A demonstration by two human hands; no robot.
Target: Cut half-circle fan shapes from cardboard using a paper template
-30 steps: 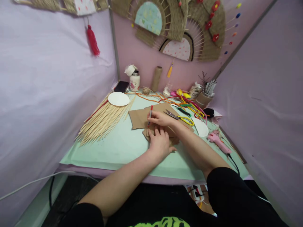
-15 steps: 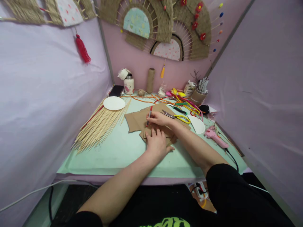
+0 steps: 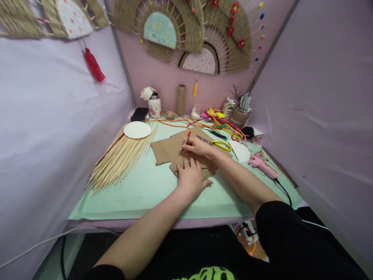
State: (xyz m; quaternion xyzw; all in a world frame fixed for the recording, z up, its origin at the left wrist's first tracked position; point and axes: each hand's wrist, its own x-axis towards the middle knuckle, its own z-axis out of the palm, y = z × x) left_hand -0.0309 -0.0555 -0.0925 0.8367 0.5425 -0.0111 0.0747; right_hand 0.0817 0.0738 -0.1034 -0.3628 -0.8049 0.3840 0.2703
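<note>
My right hand (image 3: pixel 194 146) grips a red-capped marker pen (image 3: pixel 186 140), its lower end down at the brown cardboard (image 3: pixel 163 149). My left hand (image 3: pixel 190 175) lies spread over a smaller cardboard piece (image 3: pixel 181 160) on top of the larger sheet, fingers apart and pressing it flat. Just beyond my right hand, yellow-handled scissors (image 3: pixel 220 145) rest on the cardboard with their blades partly parted. What the pen tip is marking is too small to make out.
Bamboo sticks (image 3: pixel 116 163) lie at the left under a white paper oval (image 3: pixel 137 130). A white paper piece (image 3: pixel 240 151) and a pink glue gun (image 3: pixel 264 166) are at the right. Pliers (image 3: pixel 218 134), coloured stems (image 3: pixel 180 123), a jar (image 3: pixel 154 107) and a twine roll (image 3: pixel 181 100) stand or lie behind.
The view has turned slightly, so the scene sits a little further left. The pen leans more to the right in my right hand. My left hand stays on the cardboard.
</note>
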